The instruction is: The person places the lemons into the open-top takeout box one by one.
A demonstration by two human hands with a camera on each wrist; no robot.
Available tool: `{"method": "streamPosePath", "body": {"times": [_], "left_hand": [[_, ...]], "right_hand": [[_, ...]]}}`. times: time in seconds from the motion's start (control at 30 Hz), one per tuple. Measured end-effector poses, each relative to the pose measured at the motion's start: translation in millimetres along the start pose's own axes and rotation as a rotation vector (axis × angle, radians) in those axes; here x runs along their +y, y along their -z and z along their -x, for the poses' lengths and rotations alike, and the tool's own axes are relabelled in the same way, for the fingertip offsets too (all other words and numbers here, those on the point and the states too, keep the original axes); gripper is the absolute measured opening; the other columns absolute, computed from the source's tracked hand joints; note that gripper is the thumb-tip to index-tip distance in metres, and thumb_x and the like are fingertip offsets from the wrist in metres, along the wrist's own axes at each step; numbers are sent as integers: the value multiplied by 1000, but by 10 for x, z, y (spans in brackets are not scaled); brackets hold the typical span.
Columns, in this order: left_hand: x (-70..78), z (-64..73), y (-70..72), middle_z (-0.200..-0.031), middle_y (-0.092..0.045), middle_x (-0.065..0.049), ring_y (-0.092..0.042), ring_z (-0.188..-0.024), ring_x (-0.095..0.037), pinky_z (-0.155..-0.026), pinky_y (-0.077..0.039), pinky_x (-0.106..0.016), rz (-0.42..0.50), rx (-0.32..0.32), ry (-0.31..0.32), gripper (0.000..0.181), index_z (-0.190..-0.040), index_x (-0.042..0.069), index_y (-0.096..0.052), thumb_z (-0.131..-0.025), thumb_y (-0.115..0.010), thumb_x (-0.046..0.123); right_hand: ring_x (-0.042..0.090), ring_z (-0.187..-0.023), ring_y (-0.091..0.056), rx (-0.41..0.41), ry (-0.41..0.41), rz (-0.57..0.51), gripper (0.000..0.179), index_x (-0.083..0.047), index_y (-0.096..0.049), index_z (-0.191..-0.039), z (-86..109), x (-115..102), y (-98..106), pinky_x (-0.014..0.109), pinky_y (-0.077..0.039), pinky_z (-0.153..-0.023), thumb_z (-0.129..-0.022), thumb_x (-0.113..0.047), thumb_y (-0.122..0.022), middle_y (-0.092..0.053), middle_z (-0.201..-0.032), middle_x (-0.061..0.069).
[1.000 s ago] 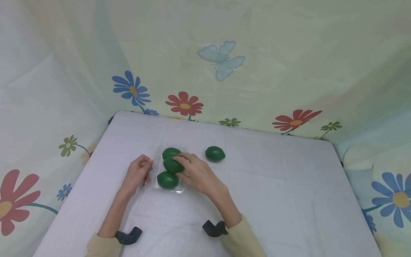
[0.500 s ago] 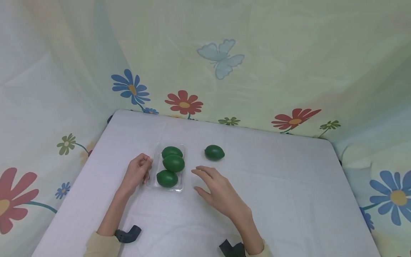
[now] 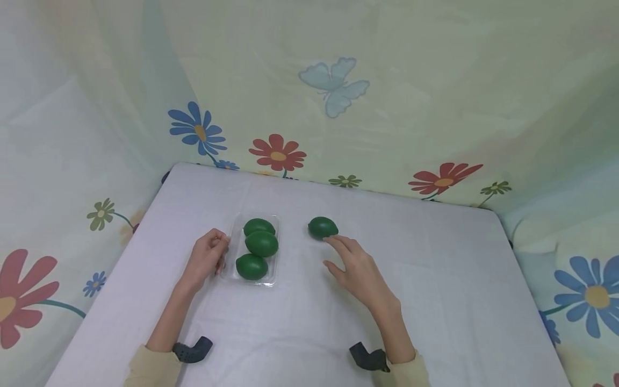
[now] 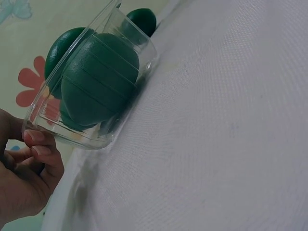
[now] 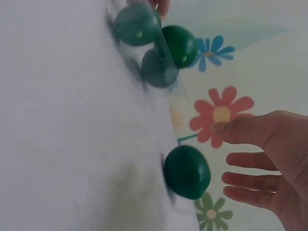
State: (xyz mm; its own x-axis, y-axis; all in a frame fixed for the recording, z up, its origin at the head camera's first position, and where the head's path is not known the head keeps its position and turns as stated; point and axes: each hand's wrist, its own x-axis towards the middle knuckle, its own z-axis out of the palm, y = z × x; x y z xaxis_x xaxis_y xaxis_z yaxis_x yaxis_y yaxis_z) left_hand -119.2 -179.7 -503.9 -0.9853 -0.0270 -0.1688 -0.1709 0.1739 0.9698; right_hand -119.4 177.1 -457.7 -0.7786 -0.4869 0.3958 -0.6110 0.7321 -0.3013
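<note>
My left hand [image 3: 208,257] pinches the left rim of a clear plastic container [image 4: 89,140] between thumb and fingers. Three green limes are in that container; the middle lime [image 3: 261,244] lies raised between the back lime [image 3: 258,226] and the front lime [image 3: 251,267]. To the right of it, a lone lime [image 3: 321,227] rests on the white cloth. My right hand [image 3: 360,269] has its fingers extended, holding nothing, with the fingertips right at the lone lime's near side in the head view. In the right wrist view, a gap separates the fingers from that lime [image 5: 187,172].
A white cloth [image 3: 445,285] covers the table. Behind and beside it hangs a curtain [image 3: 387,107] printed with flowers and a butterfly. A dark device sits on each wrist, such as the right one [image 3: 368,359].
My right hand has released the middle lime, which stays atop the others, and moved right to the lone lime. The left hand stays on the container rim.
</note>
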Motion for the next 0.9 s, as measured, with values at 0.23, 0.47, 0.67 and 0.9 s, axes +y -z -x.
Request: {"method": "streamPosePath", "body": {"times": [0.23, 0.47, 0.67, 0.9], "left_hand": [[-2, 0, 5, -60, -48, -2, -43, -42, -12, -43, -40, -24, 0, -7, 1, 29, -108, -8, -52, -108, -54, 21], [-25, -1, 24, -60, -47, -1, -43, -41, -13, -42, -40, -24, 0, 7, 2, 28, -108, -7, -52, -108, -54, 20], [-37, -21, 10, -60, -46, 0, -43, -41, -13, -42, -39, -24, 13, -4, -6, 28, -109, -7, -52, -108, -53, 20], [-27, -14, 6, -59, -46, -1, -43, -41, -13, -42, -39, -25, 7, 2, -6, 28, -108, -7, -52, -108, -53, 20]], "right_hand": [[41, -131, -56, -35, -86, 2, 71, -7, -56, -142, -226, 304, -208, 51, -56, -97, -81, -21, -90, -52, -147, 23], [41, -141, -48, -128, -235, -141, 78, -12, -47, -150, -482, 438, -513, 57, -47, -109, -85, -29, -87, -44, -154, 20], [39, -136, -53, -141, -240, -157, 65, -13, -54, -146, -543, 462, -683, 58, -50, -106, -88, -24, -84, -51, -149, 17], [37, -130, -58, -125, -239, -136, 56, -14, -58, -143, -511, 431, -714, 55, -53, -102, -91, -15, -80, -55, -144, 15]]}}
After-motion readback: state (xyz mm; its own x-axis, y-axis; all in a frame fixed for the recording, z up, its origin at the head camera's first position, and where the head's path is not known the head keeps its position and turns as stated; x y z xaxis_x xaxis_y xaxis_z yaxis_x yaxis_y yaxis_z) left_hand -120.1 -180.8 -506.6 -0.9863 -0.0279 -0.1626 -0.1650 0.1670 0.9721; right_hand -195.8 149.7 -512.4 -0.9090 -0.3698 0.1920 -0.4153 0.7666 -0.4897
